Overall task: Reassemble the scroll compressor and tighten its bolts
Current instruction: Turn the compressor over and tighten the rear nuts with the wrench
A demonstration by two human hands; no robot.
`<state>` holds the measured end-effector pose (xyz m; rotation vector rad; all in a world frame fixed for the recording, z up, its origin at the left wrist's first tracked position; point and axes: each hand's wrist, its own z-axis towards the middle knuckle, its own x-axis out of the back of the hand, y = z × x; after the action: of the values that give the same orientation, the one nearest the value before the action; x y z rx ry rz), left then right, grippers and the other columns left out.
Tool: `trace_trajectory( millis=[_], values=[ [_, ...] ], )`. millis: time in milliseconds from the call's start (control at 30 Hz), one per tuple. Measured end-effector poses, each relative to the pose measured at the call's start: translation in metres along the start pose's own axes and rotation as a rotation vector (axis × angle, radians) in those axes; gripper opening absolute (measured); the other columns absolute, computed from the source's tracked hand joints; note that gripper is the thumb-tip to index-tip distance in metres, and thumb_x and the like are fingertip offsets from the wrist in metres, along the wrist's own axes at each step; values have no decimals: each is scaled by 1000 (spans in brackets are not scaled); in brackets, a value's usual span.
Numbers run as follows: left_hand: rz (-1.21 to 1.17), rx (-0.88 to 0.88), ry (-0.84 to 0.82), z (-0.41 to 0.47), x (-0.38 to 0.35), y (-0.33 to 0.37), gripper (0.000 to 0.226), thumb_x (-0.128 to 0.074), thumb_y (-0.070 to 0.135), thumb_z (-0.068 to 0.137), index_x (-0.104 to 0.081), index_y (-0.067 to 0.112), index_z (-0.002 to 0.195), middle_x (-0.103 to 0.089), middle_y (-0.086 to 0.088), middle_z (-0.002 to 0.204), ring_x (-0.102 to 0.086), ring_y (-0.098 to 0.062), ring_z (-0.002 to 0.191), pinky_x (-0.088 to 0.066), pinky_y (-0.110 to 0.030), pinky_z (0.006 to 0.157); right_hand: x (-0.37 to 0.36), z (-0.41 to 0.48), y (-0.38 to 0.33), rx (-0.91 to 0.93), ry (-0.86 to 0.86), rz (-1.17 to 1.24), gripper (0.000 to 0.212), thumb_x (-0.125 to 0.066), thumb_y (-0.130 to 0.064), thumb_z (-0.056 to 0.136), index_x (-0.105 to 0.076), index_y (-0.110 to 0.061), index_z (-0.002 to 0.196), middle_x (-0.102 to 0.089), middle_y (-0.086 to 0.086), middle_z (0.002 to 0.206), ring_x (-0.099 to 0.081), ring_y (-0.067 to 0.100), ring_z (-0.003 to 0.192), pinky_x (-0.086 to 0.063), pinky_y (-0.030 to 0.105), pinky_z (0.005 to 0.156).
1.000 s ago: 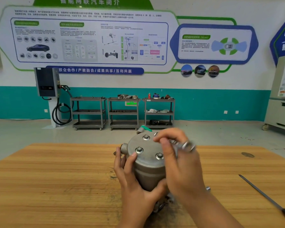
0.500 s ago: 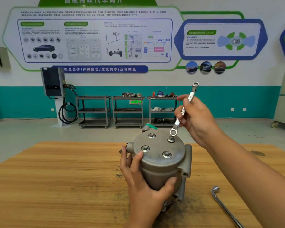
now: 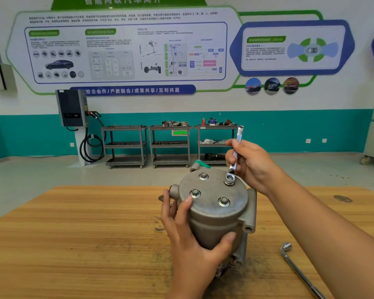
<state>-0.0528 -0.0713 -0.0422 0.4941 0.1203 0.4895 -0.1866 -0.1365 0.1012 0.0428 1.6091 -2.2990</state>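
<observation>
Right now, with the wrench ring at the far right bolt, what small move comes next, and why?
Probably swing the wrench handle round to turn the bolt: its ring seems seated on the bolt head, the right hand grips the shank, and the left hand braces the compressor.

Our left hand [image 3: 188, 240] grips the upright scroll compressor [image 3: 216, 214] by its near side on the wooden table [image 3: 73, 234]. Our right hand [image 3: 253, 165] holds a ring spanner [image 3: 238, 138] steeply tilted, its lower ring on the far-right cover bolt [image 3: 229, 178]. An L-shaped wrench [image 3: 294, 265] lies near right.
</observation>
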Motion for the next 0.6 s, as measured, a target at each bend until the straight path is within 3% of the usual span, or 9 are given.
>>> trace_trajectory(
  millis=[100,267,400,600],
  values=[
    [9,-3,1,0,0,1,84,-74,55,61,-28,53,132,-2,5,158,-13,-8,146,-32,-35,106,-1,1,4,-16,24,-2,22,-32,-15,104,-49,-10,90,-50,-3,48,-45,7,45,-40,18,47],
    [1,-24,-9,1,2,-1,88,-74,56,60,-25,60,133,-3,12,158,-17,-7,145,-34,-27,103,2,-1,9,-92,28,40,21,-33,-15,103,-46,-11,87,-51,-4,50,-41,10,51,-36,22,52],
    [1,-39,-14,3,0,-3,89,-75,55,58,-27,57,133,-4,2,158,-20,-4,144,-35,-28,101,6,-2,11,-116,59,43,17,-35,-15,103,-44,-12,88,-50,-4,51,-39,14,58,-35,26,55],
    [-29,-48,3,5,1,-2,90,-73,59,59,-26,57,135,-11,-6,156,-21,-4,144,-32,-19,103,3,-4,12,-119,97,58,17,-35,-15,103,-45,-12,90,-50,-3,51,-37,15,58,-34,27,56]
  ],
)
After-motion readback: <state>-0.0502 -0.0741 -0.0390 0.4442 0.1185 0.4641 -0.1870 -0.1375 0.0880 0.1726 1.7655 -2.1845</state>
